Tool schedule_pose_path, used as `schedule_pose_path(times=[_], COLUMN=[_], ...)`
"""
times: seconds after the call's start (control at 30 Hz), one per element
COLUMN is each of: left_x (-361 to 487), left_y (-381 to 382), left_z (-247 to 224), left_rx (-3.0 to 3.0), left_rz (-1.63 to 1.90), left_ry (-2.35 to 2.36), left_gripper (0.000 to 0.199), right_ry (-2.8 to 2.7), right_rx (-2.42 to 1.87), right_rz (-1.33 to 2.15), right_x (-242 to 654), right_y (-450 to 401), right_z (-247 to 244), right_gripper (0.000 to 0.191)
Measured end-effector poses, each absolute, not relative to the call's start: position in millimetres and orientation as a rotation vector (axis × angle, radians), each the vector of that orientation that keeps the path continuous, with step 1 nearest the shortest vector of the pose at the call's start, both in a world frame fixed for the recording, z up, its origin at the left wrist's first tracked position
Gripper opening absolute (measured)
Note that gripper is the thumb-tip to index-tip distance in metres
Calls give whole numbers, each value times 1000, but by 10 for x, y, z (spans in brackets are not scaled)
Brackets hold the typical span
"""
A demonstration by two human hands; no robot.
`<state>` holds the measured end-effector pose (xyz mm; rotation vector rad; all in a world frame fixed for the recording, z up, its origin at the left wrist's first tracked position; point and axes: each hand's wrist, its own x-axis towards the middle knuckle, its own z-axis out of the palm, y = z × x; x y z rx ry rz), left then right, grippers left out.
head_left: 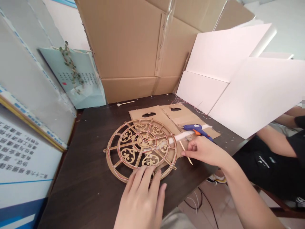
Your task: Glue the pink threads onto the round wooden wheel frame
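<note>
A round, openwork wooden frame with scrollwork and thin reddish wires lies on the dark table, partly over a cardboard sheet. My left hand rests on its near edge, fingers spread a little and holding nothing. To the right of the frame, my right hand has its fingers pinched at a thin wooden stick. Just beyond that hand, a blue glue gun with an orange trigger lies on the cardboard, next to a white strip.
A tall cardboard panel and white boards stand behind the dark table. A cotton-tipped stick lies at the back. A seated person is at the right. Cables hang below the table's right edge.
</note>
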<state>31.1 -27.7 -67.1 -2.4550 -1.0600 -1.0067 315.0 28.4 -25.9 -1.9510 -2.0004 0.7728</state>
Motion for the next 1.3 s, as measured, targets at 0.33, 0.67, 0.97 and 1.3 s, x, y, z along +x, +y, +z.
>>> schedule_pose_path(times=[0.33, 0.67, 0.97, 1.3], left_x=[330, 342, 340, 316], left_y=[-277, -297, -316, -298], left_z=[-670, -655, -643, -641], left_rx=[-2473, -2486, -2481, -2477], left_rz=[-1007, -1012, -992, -993], left_ry=[-1077, -1075, -1086, -1094], left_gripper=[23, 20, 22, 22], right_ry=[-1803, -1728, -1814, -1803], right_rx=[-1613, -1124, -1147, -1180], right_rz=[1094, 1030, 874, 808], right_x=[3054, 2469, 2410, 2401], right_y=[203, 187, 216, 226], right_z=[-211, -285, -405, -481], right_gripper=[31, 8, 10, 17])
